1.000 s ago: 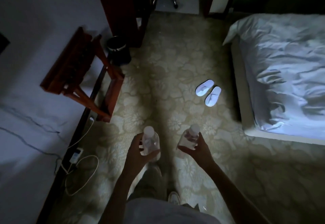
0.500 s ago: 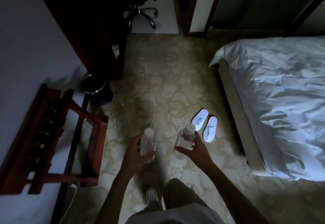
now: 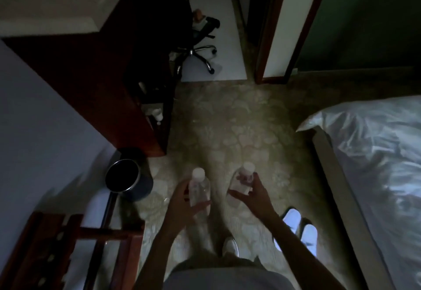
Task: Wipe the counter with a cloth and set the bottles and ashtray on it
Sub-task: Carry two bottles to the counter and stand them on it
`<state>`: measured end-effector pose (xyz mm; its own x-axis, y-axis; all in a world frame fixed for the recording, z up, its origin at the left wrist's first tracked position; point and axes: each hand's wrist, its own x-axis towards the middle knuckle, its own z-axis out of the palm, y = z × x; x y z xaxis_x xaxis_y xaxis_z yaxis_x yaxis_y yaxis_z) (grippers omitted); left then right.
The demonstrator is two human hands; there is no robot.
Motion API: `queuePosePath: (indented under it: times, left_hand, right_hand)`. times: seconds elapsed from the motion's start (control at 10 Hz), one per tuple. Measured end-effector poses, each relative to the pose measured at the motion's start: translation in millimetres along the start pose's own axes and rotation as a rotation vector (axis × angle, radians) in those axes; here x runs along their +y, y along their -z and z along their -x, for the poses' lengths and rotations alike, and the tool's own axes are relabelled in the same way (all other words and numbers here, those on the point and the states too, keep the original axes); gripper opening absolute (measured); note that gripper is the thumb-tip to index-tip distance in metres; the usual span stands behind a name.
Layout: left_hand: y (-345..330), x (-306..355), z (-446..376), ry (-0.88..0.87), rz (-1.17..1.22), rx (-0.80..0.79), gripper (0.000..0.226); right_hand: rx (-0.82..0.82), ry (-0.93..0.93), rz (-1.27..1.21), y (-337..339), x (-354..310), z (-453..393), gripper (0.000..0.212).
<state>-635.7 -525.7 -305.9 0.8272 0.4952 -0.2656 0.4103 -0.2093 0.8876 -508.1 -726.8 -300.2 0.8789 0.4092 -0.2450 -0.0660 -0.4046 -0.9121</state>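
In the head view, two clear plastic bottles are being carried upright over a patterned carpet [image 3: 239, 130]. The left bottle [image 3: 200, 189] is held in the left hand [image 3: 180, 205], whose fingers are curled round its lower body. The right bottle [image 3: 242, 179] is held in the right hand [image 3: 252, 195], with fingers wrapped round its middle and the thumb underneath near its base. Both bottles are round, smooth and see-through, each topped with a white cap; a reddish label seems to be carried on the right one, though the dim light leaves this uncertain.

The step in hand is judged to be the carrying of the bottles toward the counter. No counter top can be made out with certainty here, and neither a cloth nor an ashtray is seen; a dark wooden cabinet [image 3: 95, 80] stands ahead on the left, with small pale items on a shelf at its edge. The bottles are best kept upright and apart so they are not knocked together, and a firm wrap is advised because smooth plastic may slip.

A round metal bin [image 3: 127, 179] with a shiny rim stands beside the cabinet, and a wooden rack [image 3: 68, 244] lies at lower left. White slippers [image 3: 300, 228] rest on the carpet near the bed [image 3: 376, 164], which is covered in rumpled white bedding. A wheeled chair [image 3: 200, 48] with a chrome base is seen further on.
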Motion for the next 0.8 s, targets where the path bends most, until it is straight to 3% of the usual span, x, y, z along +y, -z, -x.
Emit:
queuePosePath:
  times: [0.2,0.3,0.4,0.6,0.8]
  left_hand:
    - [34,57,-161,0.067,0.092,0.127,0.075]
    - [36,61,-245,0.159,0.162,0.132,0.082]
    - [40,79,-335,0.175,0.140,0.068,0.073]
    - [78,166,-509,0.046,0.135,0.030,0.058]
    - [93,220,-664,0.038,0.125,0.061,0.066]
  right_hand:
    - [-0.010,0.038,-0.044,6,-65,-171,0.064]
    - [0.043,-0.010,-0.085,-5,-65,-247,0.069]
    - [0.039,-0.050,-0.099,-14,-82,-326,0.073]
    - [0.102,0.059,0.003,1,-175,-491,0.058]
    - [0.126,0.100,-0.114,13,-224,-640,0.055]
